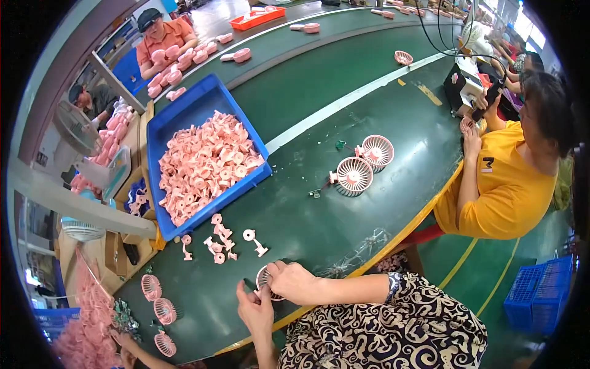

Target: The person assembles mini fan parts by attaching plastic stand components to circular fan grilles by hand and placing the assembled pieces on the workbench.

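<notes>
- The left hand pinches the rim of a pink fan cage narrowly between thumb and fingers, and the right hand curls over its other side; how hard either presses, I cannot tell
- The cage is just inside the near edge of the tabletop, so a slip of the fingers could drop it over the yellow strip
- Uneven pressure between the two hands could bend or crack its thin ribs
- Toward the tabletop's left end, three more cages sit near a tangle of wires and a co-worker's hand; a caught wire could drag one along
- Beyond the hands, loose pink brackets lie near the closest corner of the blue bin; a sweeping forearm could scatter them
- The heap of brackets in that bin could shed pieces if its side were knocked
- Farther out, around mid-tabletop, two cages lie close together with wires trailing; lifting either by its wire could strain the joint
</notes>
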`<control>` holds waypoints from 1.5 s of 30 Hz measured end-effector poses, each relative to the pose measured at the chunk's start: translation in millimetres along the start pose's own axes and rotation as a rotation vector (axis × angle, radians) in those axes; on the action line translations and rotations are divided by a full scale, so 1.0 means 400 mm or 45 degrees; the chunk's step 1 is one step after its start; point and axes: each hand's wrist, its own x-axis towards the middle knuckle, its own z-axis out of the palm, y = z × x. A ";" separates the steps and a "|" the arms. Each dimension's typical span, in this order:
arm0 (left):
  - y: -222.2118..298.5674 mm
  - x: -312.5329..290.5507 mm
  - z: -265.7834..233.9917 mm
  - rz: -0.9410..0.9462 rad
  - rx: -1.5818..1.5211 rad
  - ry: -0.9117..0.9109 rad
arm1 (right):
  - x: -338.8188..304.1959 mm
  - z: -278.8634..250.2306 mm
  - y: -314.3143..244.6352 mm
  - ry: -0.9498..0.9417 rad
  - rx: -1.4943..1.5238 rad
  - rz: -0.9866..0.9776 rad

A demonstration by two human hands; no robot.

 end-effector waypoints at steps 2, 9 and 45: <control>-0.013 0.015 0.010 0.025 -0.012 0.029 | 0.007 0.002 0.006 0.005 -0.003 0.000; -0.036 0.026 0.025 -0.033 -0.154 0.105 | 0.011 0.011 0.008 -0.024 0.064 0.020; -0.109 0.042 0.032 0.050 -0.609 0.030 | -0.157 -0.155 0.397 0.952 -0.299 0.969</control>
